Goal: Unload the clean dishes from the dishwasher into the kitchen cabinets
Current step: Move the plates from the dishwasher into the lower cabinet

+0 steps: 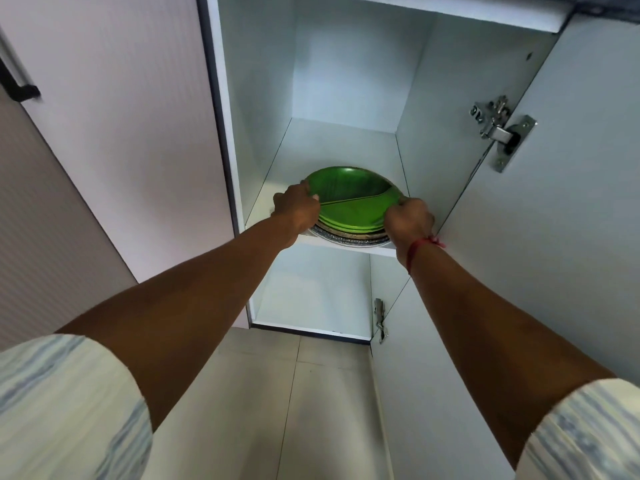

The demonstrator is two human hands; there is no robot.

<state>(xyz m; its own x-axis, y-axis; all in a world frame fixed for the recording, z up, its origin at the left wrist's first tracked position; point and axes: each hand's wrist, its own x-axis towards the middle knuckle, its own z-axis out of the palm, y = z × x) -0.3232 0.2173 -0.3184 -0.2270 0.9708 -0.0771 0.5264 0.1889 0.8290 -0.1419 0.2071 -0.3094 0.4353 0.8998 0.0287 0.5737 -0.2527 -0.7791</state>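
A stack of plates rests on the middle shelf [332, 140] of an open white wall cabinet. On top lies a green divided plate [349, 195] with more green plates under it, then a brownish one and a grey patterned plate [346, 240] at the bottom. The stack's front rim overhangs the shelf edge a little. My left hand [296, 207] grips the green plate's left rim. My right hand [408, 221], with a red thread at the wrist, grips its right rim. Both arms reach up from below.
The cabinet door [519, 271] stands open on the right, with metal hinges [500, 129] on its inner face. A closed white cabinet door [121, 133] with a black handle [19, 86] is on the left. The lower compartment [311, 289] shows nothing inside. Tiled wall below.
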